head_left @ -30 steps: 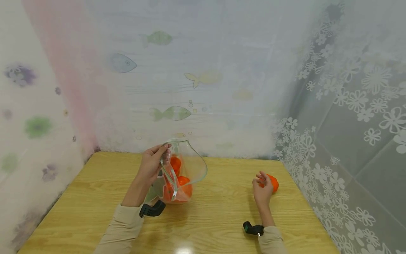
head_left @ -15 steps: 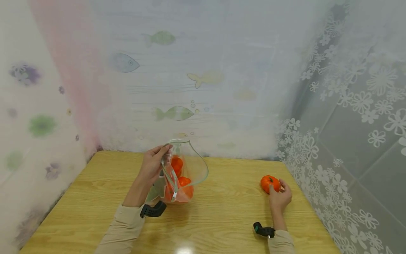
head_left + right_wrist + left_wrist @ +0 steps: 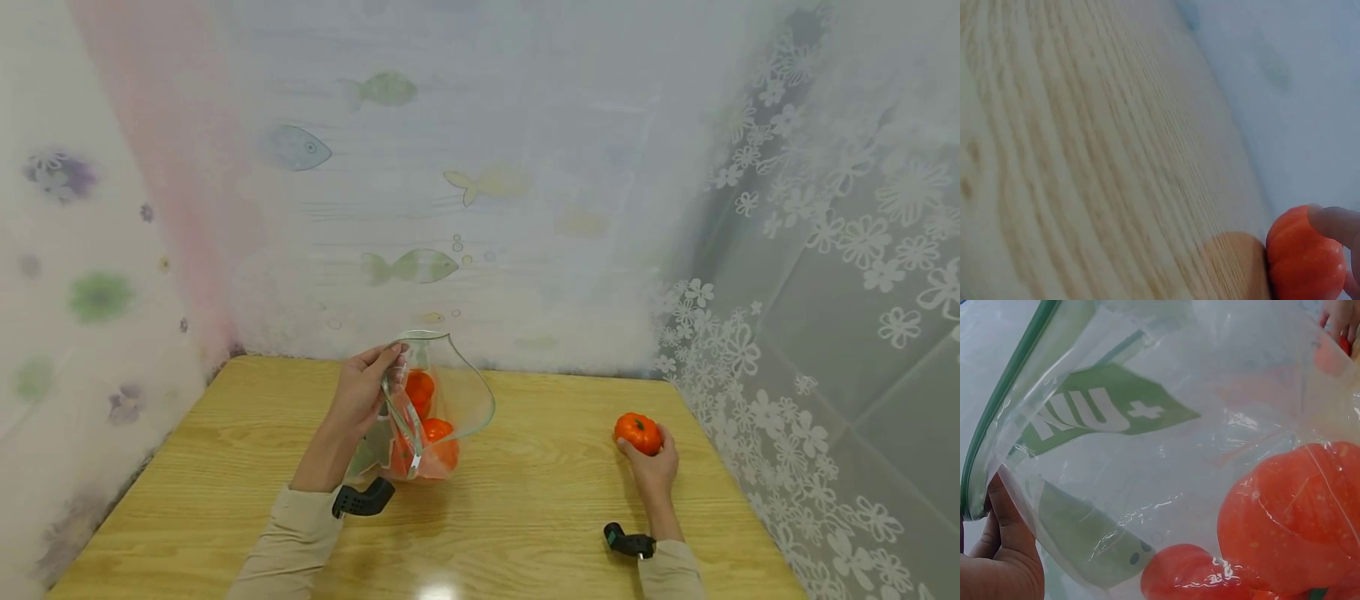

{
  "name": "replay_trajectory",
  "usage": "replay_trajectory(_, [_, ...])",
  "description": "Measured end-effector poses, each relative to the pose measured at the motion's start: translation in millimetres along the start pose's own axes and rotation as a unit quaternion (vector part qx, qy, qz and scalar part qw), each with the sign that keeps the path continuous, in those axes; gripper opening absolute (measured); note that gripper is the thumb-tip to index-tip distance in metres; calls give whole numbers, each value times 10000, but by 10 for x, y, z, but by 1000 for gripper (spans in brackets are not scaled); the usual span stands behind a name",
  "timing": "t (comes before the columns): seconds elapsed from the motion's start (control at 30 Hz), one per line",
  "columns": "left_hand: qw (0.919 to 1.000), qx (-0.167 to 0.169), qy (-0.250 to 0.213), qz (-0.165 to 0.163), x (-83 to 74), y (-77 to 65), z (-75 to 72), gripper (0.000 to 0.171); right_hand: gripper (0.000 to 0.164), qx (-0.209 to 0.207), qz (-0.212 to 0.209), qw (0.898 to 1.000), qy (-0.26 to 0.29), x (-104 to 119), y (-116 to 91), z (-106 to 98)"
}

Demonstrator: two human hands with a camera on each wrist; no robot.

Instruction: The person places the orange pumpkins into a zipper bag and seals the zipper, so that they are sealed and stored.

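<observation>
My left hand (image 3: 362, 392) pinches the rim of a clear zip bag (image 3: 463, 383), whose mouth gapes to the right. Through its film show red-orange, rounded things, among them a ribbed pumpkin-like one (image 3: 1291, 519) and a smooth, shiny red one (image 3: 1182, 575). Green printing and a green zip edge show in the left wrist view. At the right of the table, my right hand (image 3: 654, 468) grips a small orange pumpkin (image 3: 637, 432) with a green stem, thumb on its left side and fingers on its right. In the right wrist view the pumpkin sits at the tabletop, partly cut off by the frame.
The wooden table (image 3: 525, 517) ends at a back wall covering (image 3: 525, 275) printed with fish. A flower-patterned covering (image 3: 862, 350) runs along the right side. A dark camera is strapped to each wrist.
My right hand has swung from the pumpkin's left to its near right side and taken hold of it. The left hand and the bag stay almost in place.
</observation>
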State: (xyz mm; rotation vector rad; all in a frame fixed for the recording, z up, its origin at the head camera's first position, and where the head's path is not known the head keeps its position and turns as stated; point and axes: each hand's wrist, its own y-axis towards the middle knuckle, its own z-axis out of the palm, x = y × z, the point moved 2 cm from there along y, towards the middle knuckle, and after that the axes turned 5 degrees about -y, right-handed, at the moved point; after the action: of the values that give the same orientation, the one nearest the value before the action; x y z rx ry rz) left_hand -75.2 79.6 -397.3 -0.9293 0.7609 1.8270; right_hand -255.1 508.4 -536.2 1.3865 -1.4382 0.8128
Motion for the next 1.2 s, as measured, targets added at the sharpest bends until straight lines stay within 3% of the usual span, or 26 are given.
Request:
replay_trajectory(0.6, [10000,13,-83,-32,10,71,-78,23,74,-165,-228,9982,-528,2,13,63])
replay_trajectory(0.97, [9999,35,-121,-60,-2,117,-127,23,82,-101,114,9988,-464,-6,17,42])
replay_trajectory(1.2, [9998,92,-185,-69,-5,142,-161,24,82,-133,149,9970,-751,-11,-5,52])
